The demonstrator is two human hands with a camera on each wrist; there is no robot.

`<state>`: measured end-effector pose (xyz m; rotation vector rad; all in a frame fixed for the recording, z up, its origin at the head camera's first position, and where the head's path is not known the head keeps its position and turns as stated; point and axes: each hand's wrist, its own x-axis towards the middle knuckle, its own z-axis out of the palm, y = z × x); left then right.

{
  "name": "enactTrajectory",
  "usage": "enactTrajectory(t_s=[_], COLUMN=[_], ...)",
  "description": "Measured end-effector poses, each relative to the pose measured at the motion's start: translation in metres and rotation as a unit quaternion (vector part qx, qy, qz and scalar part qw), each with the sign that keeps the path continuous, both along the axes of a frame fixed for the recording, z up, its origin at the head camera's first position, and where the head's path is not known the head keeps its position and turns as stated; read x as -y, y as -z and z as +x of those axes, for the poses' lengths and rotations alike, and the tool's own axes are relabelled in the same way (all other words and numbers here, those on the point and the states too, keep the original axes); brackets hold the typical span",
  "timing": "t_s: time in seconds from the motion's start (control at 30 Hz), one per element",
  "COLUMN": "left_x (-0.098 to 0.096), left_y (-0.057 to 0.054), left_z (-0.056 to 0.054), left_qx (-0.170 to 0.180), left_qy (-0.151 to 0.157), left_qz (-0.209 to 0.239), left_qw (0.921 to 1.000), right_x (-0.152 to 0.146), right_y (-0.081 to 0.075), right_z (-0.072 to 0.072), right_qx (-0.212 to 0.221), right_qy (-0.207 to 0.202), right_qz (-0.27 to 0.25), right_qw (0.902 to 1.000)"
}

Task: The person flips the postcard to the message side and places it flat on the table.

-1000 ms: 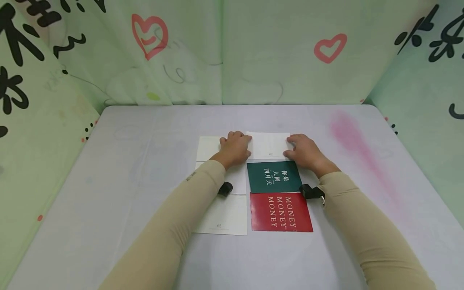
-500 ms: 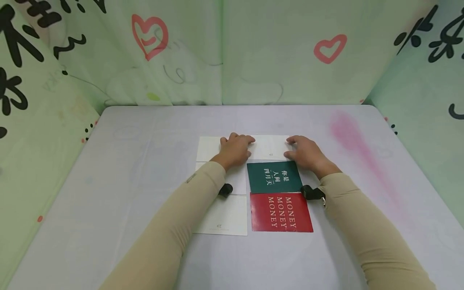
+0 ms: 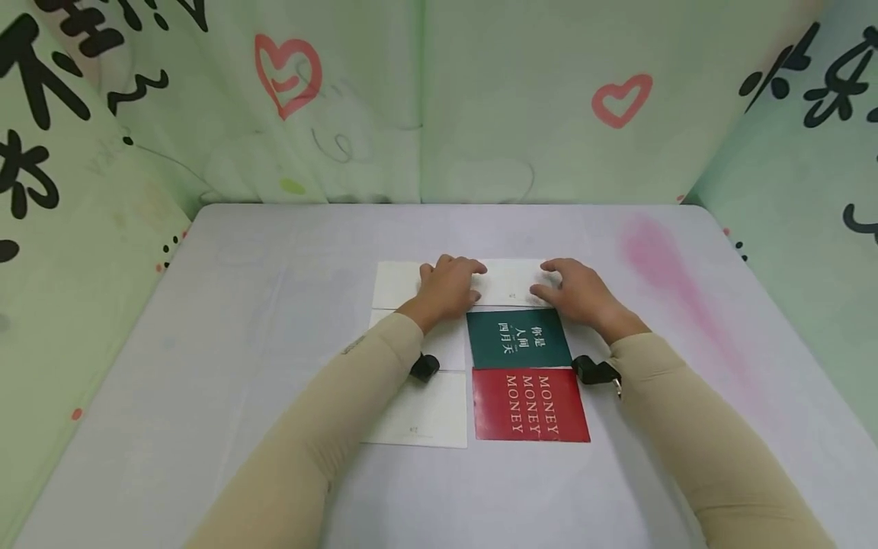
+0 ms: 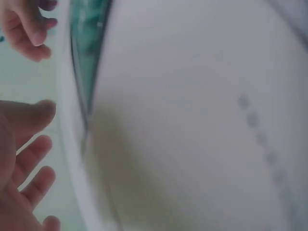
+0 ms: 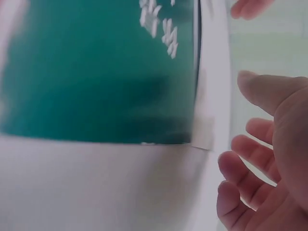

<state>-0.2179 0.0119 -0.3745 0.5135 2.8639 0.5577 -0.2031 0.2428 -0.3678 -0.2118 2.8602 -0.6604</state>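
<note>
My left hand [image 3: 446, 290] is over the seam between two white cards in the far row, its fingers loosely bent. My right hand [image 3: 583, 293] spreads thumb and fingers at the right end of the far right white card [image 3: 509, 280]. Both wrist views show relaxed, parted fingers on my left hand [image 4: 21, 166] and right hand [image 5: 284, 154], with nothing gripped. Nearer me lie a dark green card [image 3: 517, 339] with white characters and a red card [image 3: 494, 404] reading MONEY. The left column holds a far white card [image 3: 395, 284], a middle one [image 3: 450, 347] and a near one [image 3: 432, 412], partly hidden by my left arm.
A white tabletop [image 3: 274, 305] surrounds the cards, with a pink stain [image 3: 668, 259] at the right. Green cloth walls [image 3: 480, 137] with hearts and black characters enclose its back and sides.
The far right white card's far edge has come down toward me and the card now lies in line with its neighbour. My left fingers have shifted slightly right; the view has tilted a little.
</note>
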Motion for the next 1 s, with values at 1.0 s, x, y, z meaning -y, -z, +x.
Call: enactTrajectory(t_s=[1.0], left_x=[0.006], left_y=[0.001], left_z=[0.069], left_qx=[-0.013], left_qy=[0.143], left_qz=[-0.089], left_qw=[0.9857], right_x=[-0.013], right_y=[-0.004], right_z=[0.072], right_qx=[-0.011], right_qy=[-0.111], right_qz=[0.055], right_qw=[0.9923])
